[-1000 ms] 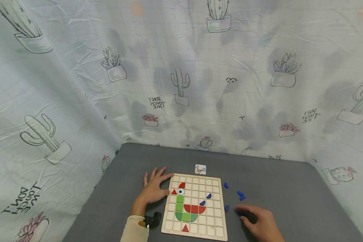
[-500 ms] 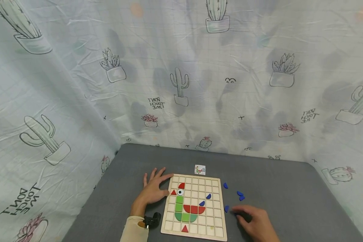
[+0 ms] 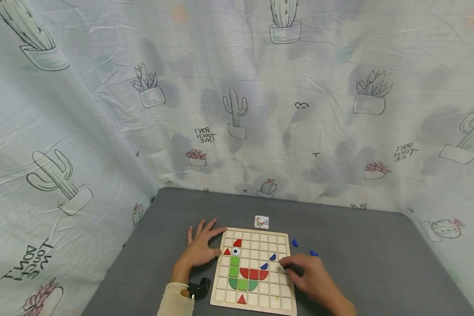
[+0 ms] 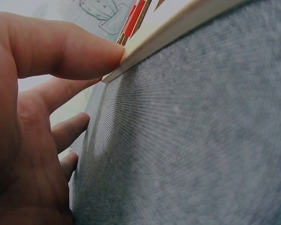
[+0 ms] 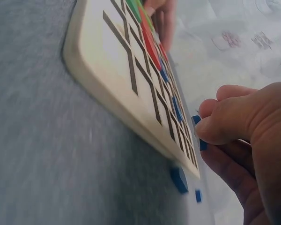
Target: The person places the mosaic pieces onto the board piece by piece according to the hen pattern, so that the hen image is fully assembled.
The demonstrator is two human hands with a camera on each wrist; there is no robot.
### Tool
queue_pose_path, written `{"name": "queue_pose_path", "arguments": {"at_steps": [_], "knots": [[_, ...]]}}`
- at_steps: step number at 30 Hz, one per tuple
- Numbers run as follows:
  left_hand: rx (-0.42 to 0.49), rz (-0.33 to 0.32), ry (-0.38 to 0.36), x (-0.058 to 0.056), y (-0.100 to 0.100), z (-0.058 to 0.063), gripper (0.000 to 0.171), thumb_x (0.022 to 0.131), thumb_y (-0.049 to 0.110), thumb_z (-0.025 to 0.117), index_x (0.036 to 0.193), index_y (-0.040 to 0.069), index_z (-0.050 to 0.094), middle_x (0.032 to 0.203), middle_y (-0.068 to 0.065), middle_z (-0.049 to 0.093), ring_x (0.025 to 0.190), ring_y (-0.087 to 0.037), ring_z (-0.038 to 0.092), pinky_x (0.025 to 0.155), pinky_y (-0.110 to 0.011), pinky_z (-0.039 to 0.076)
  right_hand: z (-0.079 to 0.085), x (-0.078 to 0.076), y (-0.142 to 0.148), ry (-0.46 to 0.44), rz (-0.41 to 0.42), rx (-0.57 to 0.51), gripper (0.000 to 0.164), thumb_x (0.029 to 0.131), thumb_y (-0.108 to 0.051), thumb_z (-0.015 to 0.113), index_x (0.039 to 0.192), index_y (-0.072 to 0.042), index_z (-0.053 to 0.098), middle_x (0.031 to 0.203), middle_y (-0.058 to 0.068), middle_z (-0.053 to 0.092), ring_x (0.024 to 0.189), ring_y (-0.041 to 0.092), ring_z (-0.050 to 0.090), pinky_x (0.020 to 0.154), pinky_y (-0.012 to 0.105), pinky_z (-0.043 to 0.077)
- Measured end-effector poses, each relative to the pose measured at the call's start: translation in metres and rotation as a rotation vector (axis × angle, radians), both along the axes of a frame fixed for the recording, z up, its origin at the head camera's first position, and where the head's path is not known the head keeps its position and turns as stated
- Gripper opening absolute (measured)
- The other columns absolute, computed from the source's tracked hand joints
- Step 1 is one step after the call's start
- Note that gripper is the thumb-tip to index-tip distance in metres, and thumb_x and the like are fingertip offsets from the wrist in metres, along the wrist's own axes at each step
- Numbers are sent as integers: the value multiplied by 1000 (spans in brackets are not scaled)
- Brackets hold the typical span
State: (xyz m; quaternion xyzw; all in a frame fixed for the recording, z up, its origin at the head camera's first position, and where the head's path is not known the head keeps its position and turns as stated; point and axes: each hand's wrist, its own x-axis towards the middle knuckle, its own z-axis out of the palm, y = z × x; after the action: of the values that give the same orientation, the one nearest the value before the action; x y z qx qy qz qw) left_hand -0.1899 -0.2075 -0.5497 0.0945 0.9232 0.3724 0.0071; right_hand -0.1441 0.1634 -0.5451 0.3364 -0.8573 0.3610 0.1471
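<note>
A square wooden grid board (image 3: 265,302) lies on the grey table, with red, green and blue tiles set into several cells. My left hand (image 3: 199,249) rests at the board's upper left, thumb and index finger touching its edge, the other fingers spread; the left wrist view shows the thumb (image 4: 79,51) against the rim. Over the board's right side, my right hand (image 3: 310,276) pinches a small blue tile (image 5: 203,143) between thumb and fingers. The hand mostly hides this tile in the head view. Two blue tiles with rounded edges (image 3: 273,256) (image 3: 264,266) sit on the board nearby.
A small picture card (image 3: 261,222) lies just beyond the board's far edge. Loose blue tiles (image 3: 295,242) (image 3: 314,253) are on the table to the right, others partly behind my right hand. A cactus-print curtain (image 3: 237,153) closes off the back and sides.
My right hand has moved left from the table beside the board to above its right side, carrying the blue tile. The left hand has kept its place on the edge.
</note>
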Motion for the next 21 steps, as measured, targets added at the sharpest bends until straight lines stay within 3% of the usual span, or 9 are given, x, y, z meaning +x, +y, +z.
{"name": "queue_pose_path", "arguments": {"at_steps": [5,10,21], "knots": [[4,-3,0,0,0,0,71,82,11,82,151,22,69,176,-18,38,168,-51,13,128,-78,-9,-3,-9,-13,-67,83,4,40,84,11,84,112,-17,84,107,-5,83,96,8,77,77,27,64],[0,-2,1,0,0,0,71,82,11,82,151,22,69,176,-18,38,168,-51,12,128,-78,-9,-8,-14,-24,-72,139,9,42,83,14,81,111,-16,84,105,-4,83,95,8,77,79,27,64],[3,-6,1,0,-1,-1,70,83,11,82,151,22,69,176,-17,38,168,-51,12,128,-78,-9,-8,-13,-31,-51,124,41,42,84,13,81,113,-16,84,106,-6,82,100,8,77,82,27,66]]}}
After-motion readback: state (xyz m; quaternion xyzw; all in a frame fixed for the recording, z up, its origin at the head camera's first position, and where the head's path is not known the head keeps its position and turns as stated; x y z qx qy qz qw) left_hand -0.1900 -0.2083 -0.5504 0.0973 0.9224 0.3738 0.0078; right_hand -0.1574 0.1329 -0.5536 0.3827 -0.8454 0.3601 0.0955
